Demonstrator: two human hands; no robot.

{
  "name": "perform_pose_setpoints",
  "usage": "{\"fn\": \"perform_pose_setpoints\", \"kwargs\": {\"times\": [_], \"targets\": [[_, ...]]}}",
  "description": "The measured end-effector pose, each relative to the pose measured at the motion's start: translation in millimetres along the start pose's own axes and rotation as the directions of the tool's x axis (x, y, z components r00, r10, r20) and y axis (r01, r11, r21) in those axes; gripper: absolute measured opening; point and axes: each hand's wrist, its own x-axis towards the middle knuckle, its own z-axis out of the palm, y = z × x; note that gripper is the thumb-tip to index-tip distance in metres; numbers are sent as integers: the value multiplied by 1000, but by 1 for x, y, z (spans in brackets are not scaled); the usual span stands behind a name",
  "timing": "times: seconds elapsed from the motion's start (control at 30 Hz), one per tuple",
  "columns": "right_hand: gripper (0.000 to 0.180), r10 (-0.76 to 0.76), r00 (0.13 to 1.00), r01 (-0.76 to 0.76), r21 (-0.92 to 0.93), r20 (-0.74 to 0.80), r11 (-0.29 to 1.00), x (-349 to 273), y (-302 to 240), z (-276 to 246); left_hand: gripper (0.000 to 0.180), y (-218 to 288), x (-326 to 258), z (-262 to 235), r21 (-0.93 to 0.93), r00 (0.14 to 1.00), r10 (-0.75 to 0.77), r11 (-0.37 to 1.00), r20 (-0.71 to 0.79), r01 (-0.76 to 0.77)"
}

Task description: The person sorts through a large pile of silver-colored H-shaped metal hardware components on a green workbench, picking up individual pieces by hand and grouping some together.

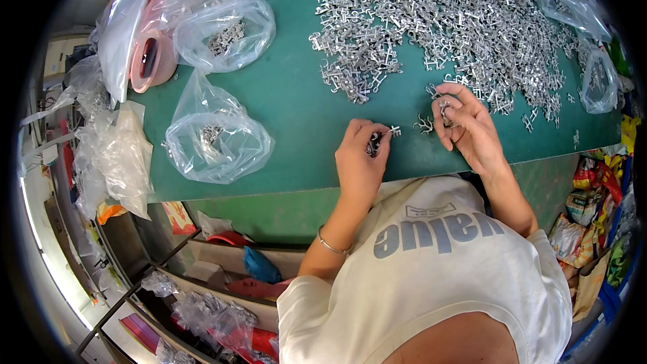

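Near the middle of the frame the left hand is closed around a small bunch of silvery cast-metal clips, with one cross-shaped clip pinched at the fingertips and poking out to the right. Just right of it the right hand curls its grip about another small silvery metal piece, thumb and forefinger pressed on it. Between the two hands a few loose clips lie on the green matted surface, and across the upper right spreads a broad heap of the same silvery metal parts.

These pieces look light one by one, stiff and hard, not likely to bend or break under finger pressure. Their prongs and short arms appear to hook into one another, so a piece pulled from the heap may drag neighbours along. The smooth metal is probably a little slippery and the edges may be sharp, so a pinch across the flat middle bar seems the safest hold, with the prongs left free.

At the left of the frame sit clear plastic bags: one in the centre left and one in the upper left, each holding a small clump of parts. A pinkish tape roll lies under plastic at the upper left
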Motion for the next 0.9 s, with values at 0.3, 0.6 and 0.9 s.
{"fn": "perform_pose_setpoints", "kwargs": {"times": [0.3,0.6,0.9], "targets": [[20,78,984,-19,-347,157,938,-5,6,7,18,16,8,-25,-661,618,-262,-124,741,740],[14,245,954,-177,-332,175,927,-3,5,20,18,23,3,-22,-611,589,-214,-46,779,790],[4,134,988,-105,-318,71,942,3,10,17,20,33,-4,-19,-689,745,-402,306,532,657]]}}
